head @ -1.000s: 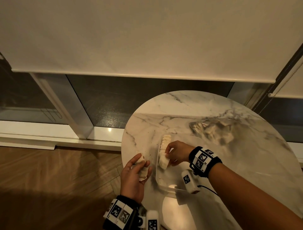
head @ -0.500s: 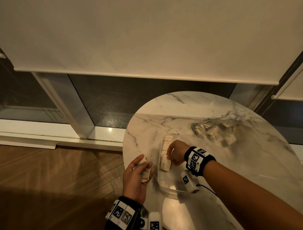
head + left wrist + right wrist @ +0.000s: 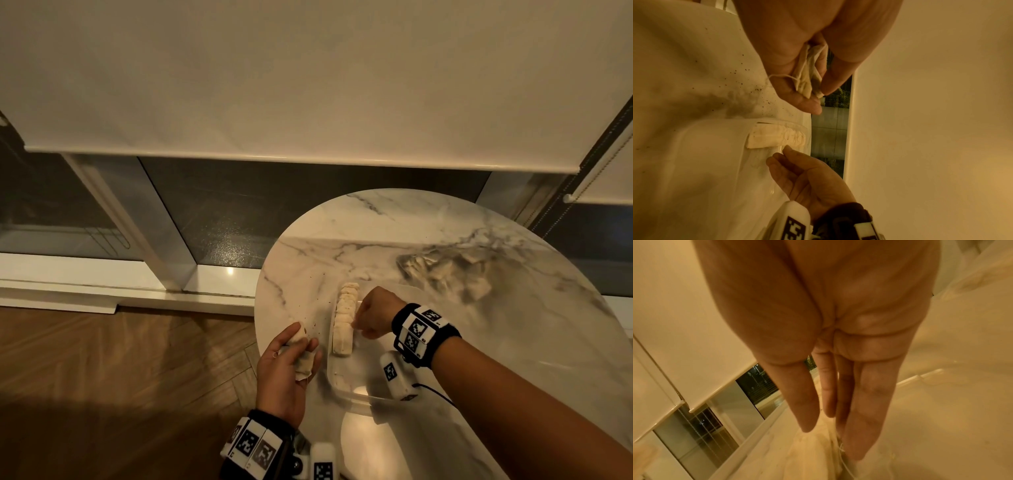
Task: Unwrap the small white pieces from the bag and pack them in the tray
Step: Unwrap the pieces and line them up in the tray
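Observation:
A row of small white pieces (image 3: 344, 318) stands along the left side of a clear plastic tray (image 3: 346, 394) on the marble table. My right hand (image 3: 359, 325) is over the tray, right of the row; in the right wrist view its straight fingers (image 3: 865, 410) point down at the white pieces (image 3: 813, 451) and hold nothing. My left hand (image 3: 305, 346) hovers left of the tray and grips a few white sachets with strings (image 3: 807, 76). The row (image 3: 777, 136) and my right hand (image 3: 797, 170) also show in the left wrist view.
A crumpled clear bag (image 3: 445, 270) with more pieces lies at the back right of the round table (image 3: 531, 342). Dark crumbs (image 3: 756, 91) speckle the marble near the tray. The table's left edge drops to a wooden floor (image 3: 120, 359); windows and a lowered blind lie beyond.
My right hand has eased slightly to the right, off the row of pieces. The left hand has kept its hold and hardly moved.

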